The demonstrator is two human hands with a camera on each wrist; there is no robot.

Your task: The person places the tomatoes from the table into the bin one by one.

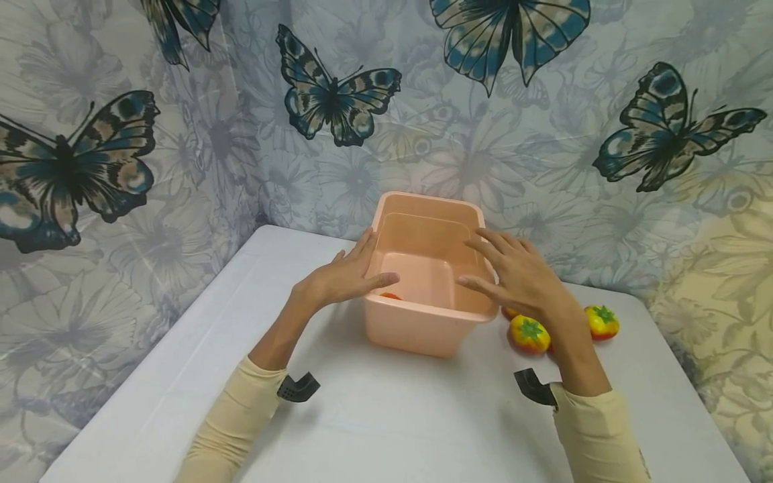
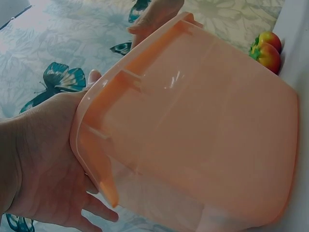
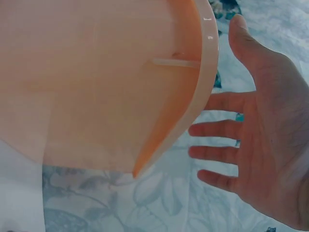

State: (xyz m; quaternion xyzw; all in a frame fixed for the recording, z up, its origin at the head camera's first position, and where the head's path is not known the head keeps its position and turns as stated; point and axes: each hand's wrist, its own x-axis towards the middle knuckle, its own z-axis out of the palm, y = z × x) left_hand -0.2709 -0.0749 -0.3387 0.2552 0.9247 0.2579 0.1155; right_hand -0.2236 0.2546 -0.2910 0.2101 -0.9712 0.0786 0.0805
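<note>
A peach-coloured plastic tub [image 1: 417, 335] stands on the white table. My left hand [image 1: 347, 272] rests against its left rim, fingers straight and thumb over the edge. In the left wrist view, that hand [image 2: 53, 159] lies along the rim with its fingers outside the wall. My right hand [image 1: 516, 272] is at the right rim with fingers spread straight. The right wrist view shows that hand [image 3: 270, 125] beside the rim, its fingertips close to the edge; whether they touch I cannot tell. Inside the tub, a small piece of something red [image 1: 390, 296] shows above the near rim.
Red-and-yellow fruit-like pieces with green tops lie right of the tub, one [image 1: 529, 335] near it and another [image 1: 602, 323] beyond my right wrist; my forearm partly hides others. The white table [image 1: 386, 416] meets a butterfly-patterned cloth [image 1: 338, 168] at the back.
</note>
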